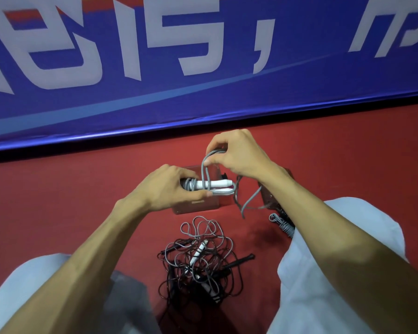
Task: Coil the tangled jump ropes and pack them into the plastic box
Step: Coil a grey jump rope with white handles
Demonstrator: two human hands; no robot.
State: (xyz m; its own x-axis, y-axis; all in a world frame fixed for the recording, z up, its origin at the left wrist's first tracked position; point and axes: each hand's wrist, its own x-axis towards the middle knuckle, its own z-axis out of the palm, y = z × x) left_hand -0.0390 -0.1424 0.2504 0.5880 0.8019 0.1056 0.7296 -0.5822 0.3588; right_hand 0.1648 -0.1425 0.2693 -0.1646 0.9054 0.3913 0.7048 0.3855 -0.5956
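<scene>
My left hand (169, 189) grips the white handles (215, 183) of a grey jump rope, held level above the clear plastic box (203, 204) on the red floor. My right hand (237, 153) pinches a loop of the grey rope (206, 169) above the handles; the loop wraps around them. The rope's loose end (247, 203) trails down to the right of the box. A tangled pile of black and grey ropes (198, 259) with white and black handles lies on the floor between my knees.
A coiled grey rope (284, 224) lies by my right knee, next to what looks like the clear box lid (269, 196). A blue banner (203, 68) with white lettering stands along the far side. My knees in white trousers (323, 273) flank the pile.
</scene>
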